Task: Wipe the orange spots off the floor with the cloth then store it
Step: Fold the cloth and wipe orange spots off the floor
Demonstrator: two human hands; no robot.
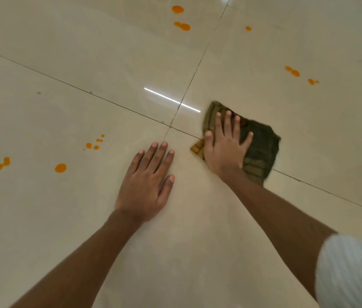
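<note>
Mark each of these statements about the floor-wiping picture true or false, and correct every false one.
1. The right hand presses flat on the cloth. True.
2. The left hand holds a second cloth. False: it rests bare and flat on the floor, fingers spread.
3. Orange spots remain on the floor, such as the round one left of the left hand. True.
4. The cloth is bright blue. False: it is dark olive green, with orange staining at its near edge.
5. Every remaining spot lies on one tile. False: spots show on several tiles, including the pair near the top and the group at the right.
</note>
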